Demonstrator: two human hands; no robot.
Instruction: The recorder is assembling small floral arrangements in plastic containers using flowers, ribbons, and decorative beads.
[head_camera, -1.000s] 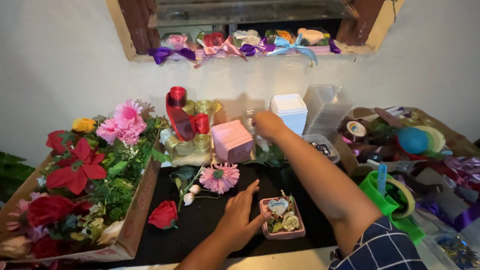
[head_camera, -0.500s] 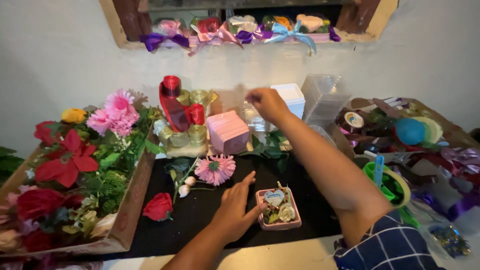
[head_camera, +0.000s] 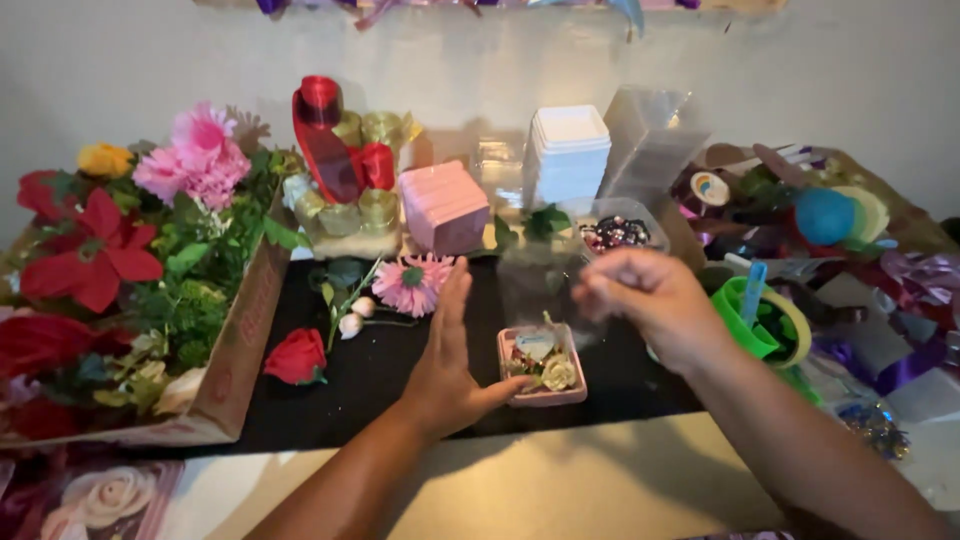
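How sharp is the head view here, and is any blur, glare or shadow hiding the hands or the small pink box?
Head view: right hand smeared by motion blur, so its grip is unreadable; left hand and small pink box fairly sharp; clear plastic containers behind show soft glare; lighting even, with a soft arm shadow on the pale table edge.

A plain pale wall (head_camera: 120, 60) rises behind a worktable (head_camera: 560, 490) with a light top, partly covered by a black mat (head_camera: 380, 370). Along the upper edge runs what seems to be a window ledge (head_camera: 480, 6), mostly cut off. Soft, even light falls across everything
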